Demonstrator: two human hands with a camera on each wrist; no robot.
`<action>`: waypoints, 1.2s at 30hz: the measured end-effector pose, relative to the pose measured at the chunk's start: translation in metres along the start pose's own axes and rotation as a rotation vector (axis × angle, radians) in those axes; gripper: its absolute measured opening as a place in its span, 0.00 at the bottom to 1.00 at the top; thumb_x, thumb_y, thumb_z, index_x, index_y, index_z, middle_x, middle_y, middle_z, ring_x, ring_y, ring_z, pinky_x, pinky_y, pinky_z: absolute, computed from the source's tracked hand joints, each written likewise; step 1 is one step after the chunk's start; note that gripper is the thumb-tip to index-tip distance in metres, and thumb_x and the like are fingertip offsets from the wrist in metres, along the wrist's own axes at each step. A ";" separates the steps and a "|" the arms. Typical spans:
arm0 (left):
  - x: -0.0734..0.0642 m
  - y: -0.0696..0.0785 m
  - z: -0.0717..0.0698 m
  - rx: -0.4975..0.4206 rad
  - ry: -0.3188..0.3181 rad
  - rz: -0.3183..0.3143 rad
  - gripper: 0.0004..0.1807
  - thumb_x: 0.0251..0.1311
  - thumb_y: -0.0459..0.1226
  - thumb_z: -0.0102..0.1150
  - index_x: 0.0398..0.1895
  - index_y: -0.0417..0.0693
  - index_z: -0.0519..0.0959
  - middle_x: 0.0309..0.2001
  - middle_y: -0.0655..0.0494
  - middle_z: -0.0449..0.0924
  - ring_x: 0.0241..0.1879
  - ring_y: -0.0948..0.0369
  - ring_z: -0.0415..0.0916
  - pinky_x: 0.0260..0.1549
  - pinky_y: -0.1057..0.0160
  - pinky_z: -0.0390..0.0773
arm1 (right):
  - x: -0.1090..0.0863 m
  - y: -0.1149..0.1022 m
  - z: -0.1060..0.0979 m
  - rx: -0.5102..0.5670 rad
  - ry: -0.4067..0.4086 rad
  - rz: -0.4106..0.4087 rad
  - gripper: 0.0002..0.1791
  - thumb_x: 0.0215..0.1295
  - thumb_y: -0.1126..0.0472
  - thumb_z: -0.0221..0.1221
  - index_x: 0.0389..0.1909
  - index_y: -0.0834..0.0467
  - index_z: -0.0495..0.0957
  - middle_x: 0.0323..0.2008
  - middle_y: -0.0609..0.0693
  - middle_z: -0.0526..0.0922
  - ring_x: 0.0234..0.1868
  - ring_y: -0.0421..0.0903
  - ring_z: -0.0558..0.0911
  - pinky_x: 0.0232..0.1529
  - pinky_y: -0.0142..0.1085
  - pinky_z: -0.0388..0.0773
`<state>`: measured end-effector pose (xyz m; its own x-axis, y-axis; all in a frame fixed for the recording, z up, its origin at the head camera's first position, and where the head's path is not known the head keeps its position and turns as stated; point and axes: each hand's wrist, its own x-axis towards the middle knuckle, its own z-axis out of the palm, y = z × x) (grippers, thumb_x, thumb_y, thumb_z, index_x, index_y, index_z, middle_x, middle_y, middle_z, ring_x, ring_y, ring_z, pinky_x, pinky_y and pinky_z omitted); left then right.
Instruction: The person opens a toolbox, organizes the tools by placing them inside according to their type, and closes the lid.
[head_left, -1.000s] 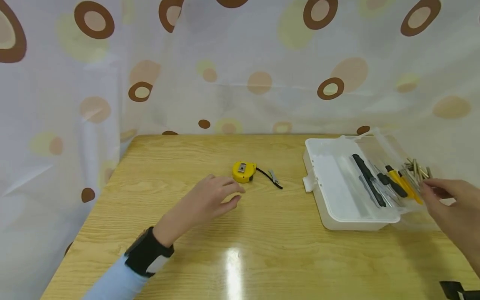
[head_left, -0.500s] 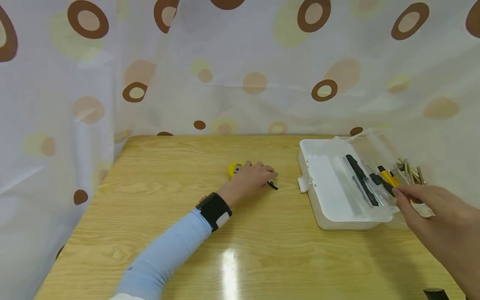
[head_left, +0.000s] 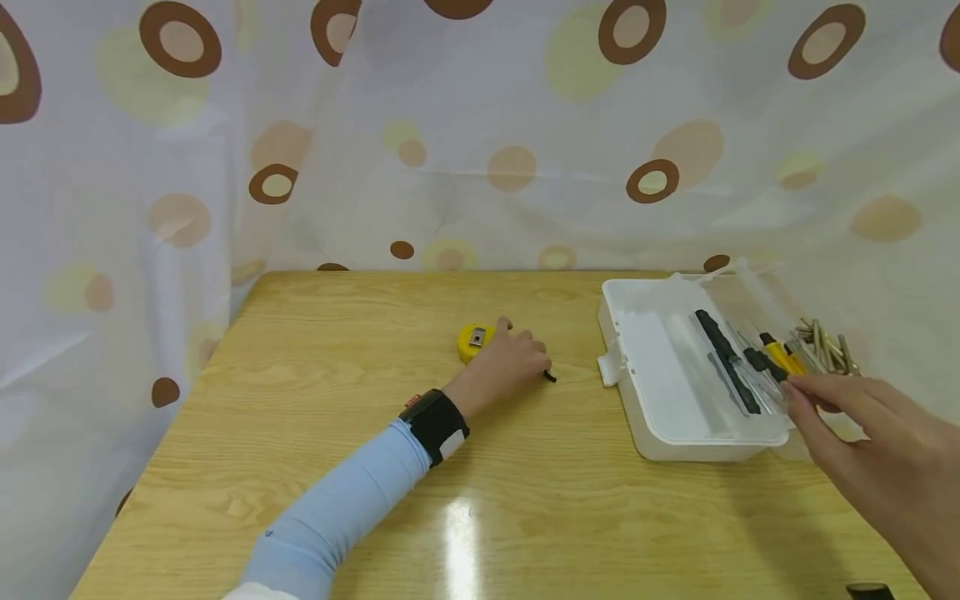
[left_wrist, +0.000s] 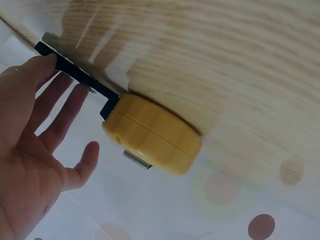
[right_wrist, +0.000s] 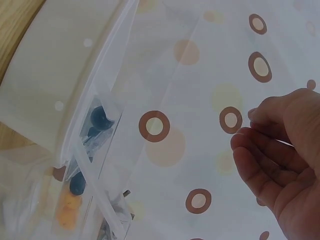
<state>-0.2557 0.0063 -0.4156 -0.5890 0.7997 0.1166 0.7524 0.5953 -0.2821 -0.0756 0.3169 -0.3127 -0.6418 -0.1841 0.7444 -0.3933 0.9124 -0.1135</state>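
A yellow tape measure (head_left: 472, 340) with a black strap (left_wrist: 80, 75) lies on the table near its middle. My left hand (head_left: 504, 367) is over the strap. In the left wrist view the thumb tip and fingers meet at the strap, while the little finger stays apart. The small grey metal piece beside the strap is mostly covered by the hand. At the right, my right hand (head_left: 877, 433) hovers past the near right corner of a white box (head_left: 660, 367). Its thumb and fingers come together loosely, and nothing shows between them in the right wrist view.
The box's clear tray side holds a black-handled tool (head_left: 723, 358), a screwdriver with a black handle (head_left: 763, 362), a yellow-handled tool (head_left: 780, 354) and several brass-coloured rods (head_left: 825, 342). A patterned curtain (head_left: 450, 125) hangs behind the wooden table (head_left: 360, 333).
My left hand has moved right and forward onto the strap, hiding most of the grey piece, and its fingers drew in slightly. My right hand moved left and nearer, away from the brass rods.
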 end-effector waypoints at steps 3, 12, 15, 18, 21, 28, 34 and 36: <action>0.000 -0.002 -0.002 0.013 0.033 0.027 0.09 0.74 0.44 0.57 0.48 0.60 0.86 0.46 0.63 0.87 0.49 0.60 0.83 0.63 0.47 0.75 | 0.001 -0.001 0.000 -0.007 0.000 -0.005 0.41 0.76 0.33 0.45 0.37 0.68 0.86 0.32 0.65 0.87 0.42 0.12 0.63 0.48 0.06 0.58; -0.008 -0.009 -0.014 -0.068 0.144 0.079 0.08 0.75 0.40 0.56 0.48 0.55 0.84 0.44 0.61 0.85 0.44 0.63 0.82 0.48 0.62 0.79 | 0.001 -0.002 0.002 0.011 0.031 -0.024 0.39 0.75 0.33 0.47 0.34 0.67 0.87 0.30 0.63 0.87 0.45 0.09 0.62 0.40 0.06 0.63; -0.010 -0.009 -0.015 -0.261 0.238 0.090 0.07 0.74 0.36 0.56 0.47 0.50 0.84 0.42 0.58 0.86 0.40 0.63 0.82 0.44 0.64 0.80 | 0.001 -0.005 0.005 0.029 0.038 -0.035 0.38 0.75 0.34 0.49 0.35 0.67 0.87 0.30 0.62 0.87 0.47 0.08 0.63 0.40 0.06 0.64; -0.013 -0.007 -0.018 -0.495 0.330 0.101 0.08 0.72 0.34 0.58 0.46 0.45 0.85 0.41 0.55 0.87 0.37 0.64 0.82 0.41 0.68 0.80 | 0.002 -0.011 0.009 0.033 0.021 -0.064 0.39 0.75 0.34 0.48 0.35 0.65 0.88 0.30 0.60 0.88 0.45 0.09 0.66 0.39 0.06 0.67; -0.018 0.000 -0.024 -0.744 0.392 0.060 0.07 0.70 0.33 0.61 0.45 0.43 0.86 0.40 0.54 0.88 0.37 0.65 0.83 0.40 0.73 0.81 | 0.004 -0.018 0.018 0.054 0.044 -0.138 0.36 0.76 0.36 0.49 0.33 0.65 0.88 0.28 0.58 0.89 0.36 0.24 0.78 0.45 0.07 0.67; -0.022 0.035 -0.051 -1.471 0.401 -0.259 0.06 0.65 0.35 0.67 0.41 0.44 0.88 0.36 0.50 0.90 0.32 0.68 0.86 0.37 0.69 0.85 | 0.012 -0.049 0.041 0.137 0.160 -0.303 0.31 0.77 0.41 0.52 0.29 0.62 0.88 0.25 0.52 0.87 0.23 0.49 0.82 0.41 0.13 0.73; -0.028 0.061 -0.070 -1.989 0.297 -0.391 0.08 0.65 0.28 0.64 0.44 0.31 0.84 0.43 0.34 0.88 0.31 0.67 0.87 0.45 0.59 0.87 | 0.017 -0.070 0.051 0.185 0.151 -0.400 0.29 0.77 0.43 0.52 0.32 0.63 0.88 0.29 0.52 0.87 0.26 0.47 0.83 0.26 0.27 0.77; -0.029 0.066 -0.075 -2.092 0.263 -0.423 0.09 0.66 0.28 0.63 0.46 0.29 0.83 0.46 0.33 0.87 0.32 0.67 0.87 0.47 0.58 0.87 | 0.019 -0.073 0.054 0.188 0.152 -0.426 0.29 0.78 0.44 0.52 0.32 0.63 0.88 0.31 0.52 0.87 0.27 0.47 0.83 0.25 0.30 0.77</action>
<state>-0.1666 0.0282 -0.3663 -0.8598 0.5103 0.0204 -0.1324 -0.2613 0.9561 -0.0943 0.2271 -0.3261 -0.2999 -0.4584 0.8367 -0.7208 0.6833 0.1160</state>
